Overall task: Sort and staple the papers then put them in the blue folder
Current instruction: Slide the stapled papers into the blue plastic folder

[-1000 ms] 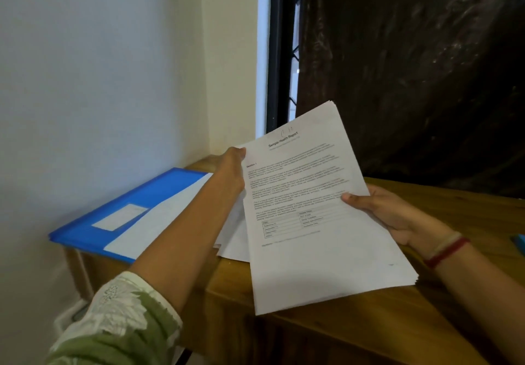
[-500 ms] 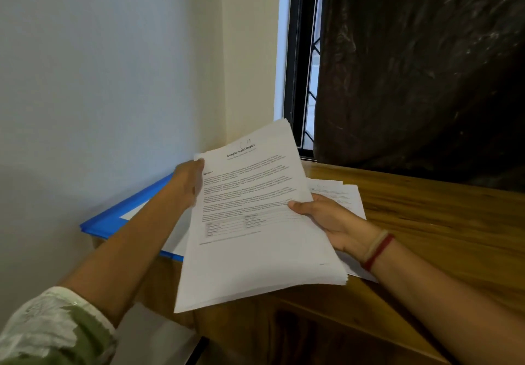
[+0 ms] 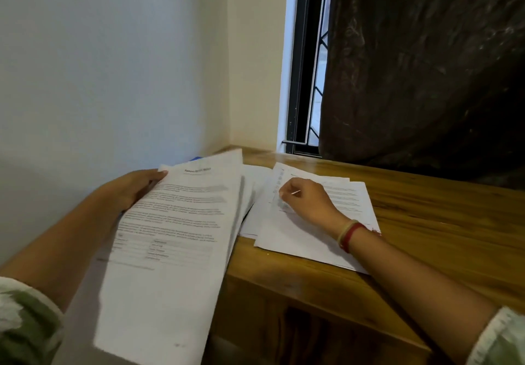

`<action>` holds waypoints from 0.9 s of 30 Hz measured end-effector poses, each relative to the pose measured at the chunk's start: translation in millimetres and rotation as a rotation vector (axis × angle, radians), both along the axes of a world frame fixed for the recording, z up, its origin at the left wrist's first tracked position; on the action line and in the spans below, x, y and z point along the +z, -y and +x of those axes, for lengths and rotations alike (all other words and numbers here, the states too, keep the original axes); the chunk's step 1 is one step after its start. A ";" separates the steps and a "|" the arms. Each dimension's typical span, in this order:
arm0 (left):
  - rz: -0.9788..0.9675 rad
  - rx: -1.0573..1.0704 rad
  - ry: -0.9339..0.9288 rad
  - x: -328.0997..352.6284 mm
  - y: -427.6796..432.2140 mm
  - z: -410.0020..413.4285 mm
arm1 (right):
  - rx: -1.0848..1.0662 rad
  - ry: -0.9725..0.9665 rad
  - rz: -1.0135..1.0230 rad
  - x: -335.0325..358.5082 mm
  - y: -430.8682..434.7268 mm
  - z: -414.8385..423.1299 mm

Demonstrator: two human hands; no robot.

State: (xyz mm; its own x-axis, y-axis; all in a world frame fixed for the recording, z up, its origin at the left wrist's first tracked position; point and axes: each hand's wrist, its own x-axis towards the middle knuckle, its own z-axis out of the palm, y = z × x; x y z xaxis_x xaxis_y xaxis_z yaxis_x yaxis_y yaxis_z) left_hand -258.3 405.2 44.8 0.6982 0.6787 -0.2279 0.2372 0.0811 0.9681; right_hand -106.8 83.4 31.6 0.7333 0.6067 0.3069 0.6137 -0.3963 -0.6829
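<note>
White stack (image 3: pixel 176 237) sits gripped at its edge in my left hand (image 3: pixel 133 191). My right hand (image 3: pixel 309 203) curls onto loose sheets (image 3: pixel 298 239) on the table (image 3: pixel 440 222); I cannot tell if it pinches one. Behind the stack, only a sliver of blue folder (image 3: pixel 196 158) shows.

wooden table (image 3: pixel 443 222) – under and right of the right fingers (image 3: pixel 285 191) | dark curtain (image 3: pixel 426 66) – beyond and above them | black window frame (image 3: pixel 301 80) – beyond, just left of curtain | pale wall (image 3: pixel 113 66) – above the left fingers (image 3: pixel 150 178)
</note>
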 end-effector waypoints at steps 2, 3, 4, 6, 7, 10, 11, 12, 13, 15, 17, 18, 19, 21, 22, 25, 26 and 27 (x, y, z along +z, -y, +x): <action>-0.008 -0.002 -0.009 -1.5 -4.8 -0.7 | 0.009 0.139 -0.127 -6.8 -9.7 2.1; 0.000 -0.002 -0.023 -2.8 -5.0 0.2 | 0.038 0.193 -0.185 -7.9 -15.8 0.6; 0.008 0.000 -0.034 -4.2 -6.7 1.5 | 0.085 0.233 -0.241 -8.5 -23.6 -1.2; 0.025 0.002 -0.053 -6.2 -6.0 4.7 | 0.182 0.296 -0.383 -9.6 -40.5 -3.9; 0.027 0.005 -0.061 -5.9 -4.0 6.3 | 0.200 0.309 -0.458 -11.1 -48.1 -4.3; 0.037 0.040 -0.059 -3.8 -0.2 11.9 | 0.174 0.227 -0.533 -19.7 -59.8 -0.7; 0.052 0.053 -0.059 -4.0 0.6 12.9 | 0.163 0.200 -0.517 -22.4 -60.2 0.5; 0.081 0.053 -0.056 -4.9 -0.6 13.5 | 0.154 0.184 -0.507 -24.6 -59.3 1.2; 0.128 0.041 -0.056 -6.5 -1.7 12.5 | 0.145 0.185 -0.505 -26.2 -57.8 1.8; 0.232 -0.008 -0.057 -9.1 -3.7 9.8 | 0.123 0.206 -0.514 -28.6 -53.6 3.3; 0.288 -0.092 -0.023 -12.1 -2.6 7.9 | 0.097 0.225 -0.505 -29.3 -47.7 5.7; 0.302 -0.135 -0.002 -12.9 0.9 7.9 | 0.085 0.232 -0.501 -28.8 -44.1 7.2; 0.318 -0.155 0.010 -13.2 5.9 8.9 | 0.072 0.239 -0.504 -28.4 -39.5 9.7; 0.323 -0.173 0.021 -14.8 14.7 14.1 | 0.041 0.251 -0.520 -27.5 -28.1 17.0; 0.316 -0.185 0.035 -15.5 18.5 16.7 | 0.028 0.251 -0.531 -26.8 -21.1 21.0; 0.313 -0.221 0.049 -16.1 32.5 21.7 | -0.009 0.232 -0.553 -25.5 4.2 34.8; 0.309 -0.245 0.059 -19.1 36.0 24.1 | -0.022 0.225 -0.556 -24.6 14.4 39.7; 0.297 -0.256 0.087 -20.8 41.0 26.8 | -0.032 0.216 -0.557 -23.2 24.0 44.2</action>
